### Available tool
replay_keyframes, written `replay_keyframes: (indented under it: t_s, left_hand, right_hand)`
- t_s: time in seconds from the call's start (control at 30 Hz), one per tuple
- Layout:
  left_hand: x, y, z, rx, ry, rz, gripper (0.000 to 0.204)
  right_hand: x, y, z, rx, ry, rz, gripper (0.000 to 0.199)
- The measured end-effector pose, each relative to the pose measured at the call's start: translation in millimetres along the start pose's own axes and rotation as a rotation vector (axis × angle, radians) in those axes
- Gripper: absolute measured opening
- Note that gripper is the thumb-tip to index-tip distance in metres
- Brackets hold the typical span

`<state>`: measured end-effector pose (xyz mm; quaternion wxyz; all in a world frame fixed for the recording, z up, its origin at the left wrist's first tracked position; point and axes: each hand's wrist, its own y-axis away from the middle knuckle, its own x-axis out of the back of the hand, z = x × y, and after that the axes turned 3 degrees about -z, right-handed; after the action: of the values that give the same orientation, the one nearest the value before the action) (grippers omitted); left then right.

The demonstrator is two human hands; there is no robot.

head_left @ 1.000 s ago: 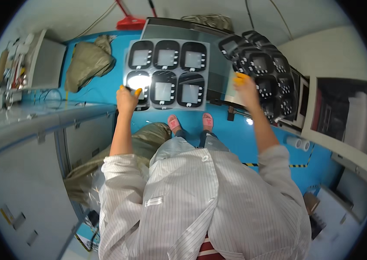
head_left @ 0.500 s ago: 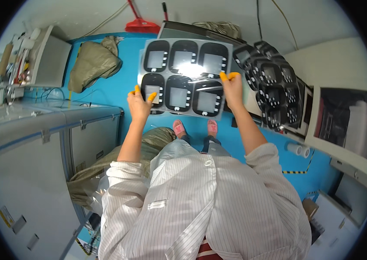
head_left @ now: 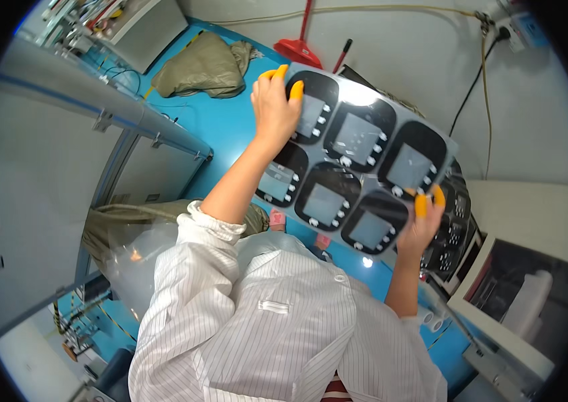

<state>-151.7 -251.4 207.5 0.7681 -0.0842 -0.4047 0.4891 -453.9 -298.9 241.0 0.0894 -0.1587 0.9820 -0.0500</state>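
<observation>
Both arms reach up and forward, lifting a clear tray (head_left: 364,161) tilted above the blue floor (head_left: 223,127). The left hand (head_left: 276,107) grips the tray's upper left corner, yellow-capped fingers (head_left: 296,89) curled over its edge; the right hand (head_left: 421,224) pinches the lower right corner. Six black panels (head_left: 357,137) with grey screens sit in the tray's pockets, two rows of three. A stack of similar trays (head_left: 455,231) lies just beyond the right hand.

Bright, even light; glare on the far sheet (head_left: 357,167); sharp centre, fisheye bending and black corners.
</observation>
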Motion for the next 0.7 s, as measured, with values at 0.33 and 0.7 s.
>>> replay_keyframes:
  t_s: [0.33, 0.7]
  left_hand:
    - [25.1, -10.5, 43.6, 0.267, 0.585, -0.087, 0.016]
    - [9.5, 29.5, 77.4, -0.404, 0.231, -0.321, 0.025]
  right_hand:
    - [39.3, 56.2, -58.3, 0.208, -0.126, -0.029, 0.03]
    - [49.9, 27.6, -11.6, -0.053, 0.198, 0.26, 0.03]
